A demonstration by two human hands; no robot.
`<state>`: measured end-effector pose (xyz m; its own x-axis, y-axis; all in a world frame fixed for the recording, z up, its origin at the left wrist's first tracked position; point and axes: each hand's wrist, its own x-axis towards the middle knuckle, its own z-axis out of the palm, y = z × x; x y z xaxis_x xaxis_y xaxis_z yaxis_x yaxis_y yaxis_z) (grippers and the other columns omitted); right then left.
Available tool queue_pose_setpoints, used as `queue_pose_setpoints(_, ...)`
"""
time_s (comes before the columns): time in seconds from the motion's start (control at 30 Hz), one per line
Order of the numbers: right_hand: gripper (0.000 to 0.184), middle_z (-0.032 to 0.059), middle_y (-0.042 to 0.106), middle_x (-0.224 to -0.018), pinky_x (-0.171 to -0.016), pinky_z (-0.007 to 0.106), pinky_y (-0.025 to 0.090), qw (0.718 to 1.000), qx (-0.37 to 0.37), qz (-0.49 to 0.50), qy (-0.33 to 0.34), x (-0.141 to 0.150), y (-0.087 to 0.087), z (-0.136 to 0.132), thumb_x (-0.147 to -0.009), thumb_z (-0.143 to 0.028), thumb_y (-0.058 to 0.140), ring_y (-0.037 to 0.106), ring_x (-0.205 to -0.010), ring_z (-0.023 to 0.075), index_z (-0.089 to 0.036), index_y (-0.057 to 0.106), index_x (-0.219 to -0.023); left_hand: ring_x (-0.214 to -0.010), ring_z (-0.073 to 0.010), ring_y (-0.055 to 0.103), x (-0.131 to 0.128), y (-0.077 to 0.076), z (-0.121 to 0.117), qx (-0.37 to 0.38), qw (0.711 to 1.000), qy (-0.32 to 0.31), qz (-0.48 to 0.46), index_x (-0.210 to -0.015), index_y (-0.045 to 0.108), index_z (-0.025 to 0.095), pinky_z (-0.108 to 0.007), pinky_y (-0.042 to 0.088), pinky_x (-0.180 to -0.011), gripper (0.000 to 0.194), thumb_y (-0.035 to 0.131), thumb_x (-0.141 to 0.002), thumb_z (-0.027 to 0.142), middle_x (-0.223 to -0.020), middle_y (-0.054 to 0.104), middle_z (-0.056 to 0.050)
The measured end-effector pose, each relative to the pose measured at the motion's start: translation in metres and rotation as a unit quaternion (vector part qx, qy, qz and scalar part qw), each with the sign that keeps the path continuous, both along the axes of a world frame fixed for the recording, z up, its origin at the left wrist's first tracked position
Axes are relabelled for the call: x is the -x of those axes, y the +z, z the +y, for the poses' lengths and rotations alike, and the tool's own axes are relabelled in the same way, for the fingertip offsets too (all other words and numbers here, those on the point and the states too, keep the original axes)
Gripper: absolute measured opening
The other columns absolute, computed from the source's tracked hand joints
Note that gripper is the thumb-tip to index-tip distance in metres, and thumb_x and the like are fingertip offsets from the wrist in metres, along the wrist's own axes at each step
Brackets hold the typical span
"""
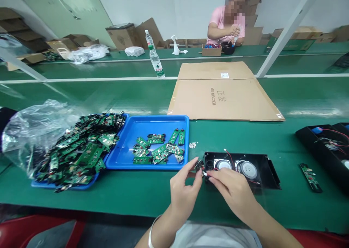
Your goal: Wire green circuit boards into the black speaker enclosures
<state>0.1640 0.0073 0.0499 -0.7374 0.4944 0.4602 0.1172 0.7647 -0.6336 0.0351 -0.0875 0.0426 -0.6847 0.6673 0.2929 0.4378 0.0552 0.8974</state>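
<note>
My left hand (184, 191) pinches a small circuit board (199, 165) at the left end of a black speaker housing (268, 175). Between my right hand's (233, 188) thumb and forefinger is a small white connector plug (204, 173), close against the board. Whether the plug is seated in the board is too small to tell. Two round speakers (248, 169) sit in the open housing, and a thin red wire (229, 155) with a white end stands up between them. My fingers partly cover the housing's left side.
A blue tray (147, 121) holds several green boards; beside it a heaped pile of boards (87, 150) spills from a plastic bag (40, 121). Tiny white parts (193, 145), flat cardboard (196, 99), a loose board (311, 177) and another black housing (324, 150) lie around. A person (218, 26) sits opposite.
</note>
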Motion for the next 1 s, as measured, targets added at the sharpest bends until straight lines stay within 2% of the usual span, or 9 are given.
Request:
queue_pose_setpoints(0.17, 0.02, 0.0007, 0.061, -0.062, -0.053, 0.024, 0.043, 0.997, -0.047, 0.021, -0.063, 0.008, 0.0, -0.006, -0.091, -0.016, 0.046, 0.054, -0.053, 0.0112, -0.016, 0.064, -0.084, -0.059, -0.014, 0.068, -0.002, 0.0, -0.002, 0.026, 0.999, -0.001, 0.031, -0.111, 0.065, 0.016, -0.022, 0.059, -0.057, 0.031, 0.061, -0.08, 0.017, -0.091, 0.074, -0.006)
queue_pose_setpoints(0.47, 0.022, -0.0008, 0.057, -0.057, -0.051, 0.024, 0.04, 0.995, -0.072, 0.014, -0.072, 0.01, 0.0, -0.005, -0.09, -0.014, 0.045, 0.051, -0.049, 0.0105, -0.017, 0.06, -0.073, -0.062, -0.0143, 0.069, -0.005, 0.004, -0.003, 0.019, 0.992, -0.045, 0.116, -0.111, 0.064, 0.02, -0.023, 0.059, -0.065, 0.032, 0.059, -0.08, 0.013, -0.093, 0.074, -0.005)
queue_pose_setpoints(0.57, 0.023, -0.0018, 0.054, -0.054, -0.048, 0.023, 0.039, 0.995, -0.051, 0.029, -0.078, 0.01, 0.0, -0.007, -0.091, -0.016, 0.045, 0.049, -0.046, 0.0098, -0.018, 0.06, -0.073, -0.065, -0.0145, 0.069, -0.008, 0.002, -0.004, 0.013, 0.994, -0.044, 0.101, -0.112, 0.062, 0.021, -0.022, 0.059, -0.064, 0.033, 0.059, -0.08, 0.012, -0.094, 0.073, -0.005)
queue_pose_setpoints(0.7, 0.022, -0.001, 0.056, -0.055, -0.048, 0.022, 0.04, 0.995, -0.036, 0.052, -0.073, 0.011, -0.004, -0.008, -0.091, -0.017, 0.045, 0.05, -0.047, 0.01, -0.017, 0.061, -0.076, -0.069, -0.014, 0.069, -0.011, -0.001, -0.005, -0.009, 0.997, -0.038, 0.066, -0.113, 0.06, 0.022, -0.02, 0.058, -0.063, 0.036, 0.06, -0.08, 0.01, -0.094, 0.073, -0.004)
queue_pose_setpoints(1.0, 0.023, -0.0001, 0.059, -0.061, -0.052, 0.024, 0.04, 0.999, -0.021, 0.026, -0.028, 0.006, -0.007, -0.003, -0.094, -0.018, 0.042, 0.053, -0.051, 0.0104, -0.017, 0.059, -0.078, -0.077, -0.0166, 0.069, -0.007, 0.003, -0.009, -0.016, 0.985, -0.091, 0.147, -0.111, 0.062, 0.022, -0.024, 0.057, -0.069, 0.038, 0.057, -0.078, 0.004, -0.094, 0.073, -0.005)
